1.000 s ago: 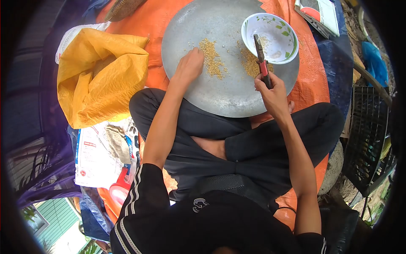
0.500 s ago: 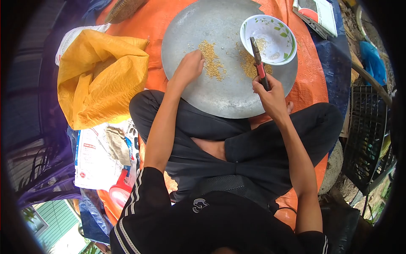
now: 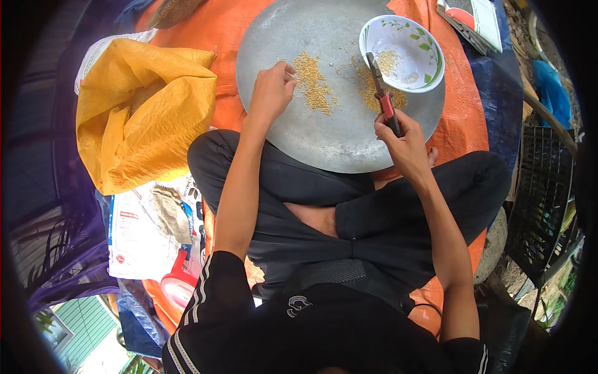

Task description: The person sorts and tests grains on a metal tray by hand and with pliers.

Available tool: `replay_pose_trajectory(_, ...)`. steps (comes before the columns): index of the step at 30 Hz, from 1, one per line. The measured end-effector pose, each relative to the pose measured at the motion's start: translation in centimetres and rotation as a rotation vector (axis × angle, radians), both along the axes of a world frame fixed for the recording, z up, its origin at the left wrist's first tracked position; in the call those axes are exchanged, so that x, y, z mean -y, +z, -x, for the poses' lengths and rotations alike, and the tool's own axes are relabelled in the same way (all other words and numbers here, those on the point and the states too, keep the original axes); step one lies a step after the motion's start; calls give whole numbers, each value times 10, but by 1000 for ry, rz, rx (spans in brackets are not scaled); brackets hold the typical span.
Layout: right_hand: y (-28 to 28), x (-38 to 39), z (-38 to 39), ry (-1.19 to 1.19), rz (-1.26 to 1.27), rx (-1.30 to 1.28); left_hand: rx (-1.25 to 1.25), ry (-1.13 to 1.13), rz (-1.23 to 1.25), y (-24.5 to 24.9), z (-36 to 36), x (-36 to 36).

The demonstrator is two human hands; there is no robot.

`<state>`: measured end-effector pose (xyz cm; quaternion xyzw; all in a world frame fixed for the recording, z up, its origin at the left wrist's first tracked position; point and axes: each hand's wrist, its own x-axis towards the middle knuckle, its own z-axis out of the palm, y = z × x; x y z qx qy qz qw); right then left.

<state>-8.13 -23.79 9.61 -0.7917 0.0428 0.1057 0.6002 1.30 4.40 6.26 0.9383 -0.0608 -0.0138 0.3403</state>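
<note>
A large round metal tray point(image 3: 324, 134) lies in front of my crossed legs, with two small heaps of yellow grain point(image 3: 314, 82) on it. My left hand point(image 3: 272, 90) rests on the tray at the left heap, fingers curled at the grains. My right hand point(image 3: 403, 140) grips red-handled pliers point(image 3: 380, 90), whose jaws point up over the right heap toward a white bowl with a green leaf pattern point(image 3: 430, 43). The bowl sits on the tray's far right and holds a few grains.
An open yellow sack point(image 3: 140, 112) stands to the left on the orange tarp point(image 3: 464, 124). Printed bags and a red object point(image 3: 177, 280) lie at my left side. A black wire crate point(image 3: 545, 199) is at the right, papers point(image 3: 473, 19) at the top right.
My left hand has drawn slightly back to the left edge of the heap. The view shifted a little; the pliers stay pointed at the bowl.
</note>
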Motion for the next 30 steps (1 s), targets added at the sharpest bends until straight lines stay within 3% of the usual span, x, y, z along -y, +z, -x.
replay_pose_trajectory(5, 9, -5, 3, 57, 80, 122, -28, 2, 59, 18, 4, 6)
replay_pose_trajectory(8, 8, -8, 5, 70, 56, 226, -120, 3, 289, 39, 10, 17)
replay_pose_trajectory(10, 13, -9, 5, 76, 42, 220, -157, -64, 620, 52, 17, 28)
replay_pose_trajectory(13, 18, -11, 6, 90, 5, 221, -173, -100, 760, 72, 28, 45)
replay_pose_trajectory(23, 17, -17, 13, 160, -161, 96, -58, -57, 713, 70, 42, 71)
replay_pose_trajectory(25, 16, -17, 13, 182, -141, 81, 128, -54, 736, 64, 42, 75)
replay_pose_trajectory(30, 15, -19, 14, 168, -145, 94, 86, 24, 681, 66, 48, 81)
